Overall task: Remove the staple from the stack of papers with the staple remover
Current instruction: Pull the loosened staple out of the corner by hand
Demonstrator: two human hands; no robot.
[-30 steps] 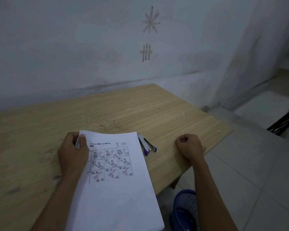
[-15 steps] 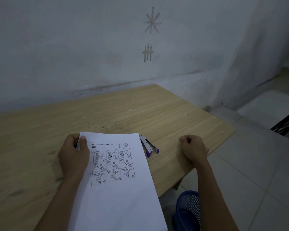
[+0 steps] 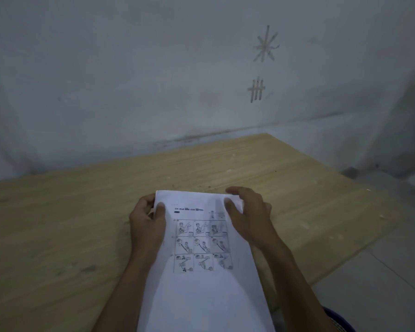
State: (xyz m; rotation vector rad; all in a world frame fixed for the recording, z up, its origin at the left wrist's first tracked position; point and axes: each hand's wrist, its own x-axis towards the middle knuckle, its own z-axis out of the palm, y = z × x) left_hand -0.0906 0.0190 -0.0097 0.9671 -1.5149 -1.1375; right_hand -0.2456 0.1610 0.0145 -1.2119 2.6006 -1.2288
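Note:
A white stack of papers [image 3: 203,298] with a printed grid of drawings lies on the wooden table [image 3: 58,224], its near end hanging over the front edge. My left hand [image 3: 146,224] pinches the stack's top left corner, thumb on top. My right hand [image 3: 252,219] hovers over the stack's top right corner with its fingers curled and apart, thumb near the sheet. The hand is motion-blurred. The purple and silver staple remover is hidden under my right hand. No staple can be made out.
A grey wall [image 3: 153,80] with scratched marks stands right behind the table. The table's right edge drops to a tiled floor [image 3: 381,271]. A blue basket [image 3: 339,319] peeks out at the bottom right beside my forearm.
My right hand left the table's right edge, opened from a fist and moved left over the staple remover and the stack's top right corner. The camera turned left.

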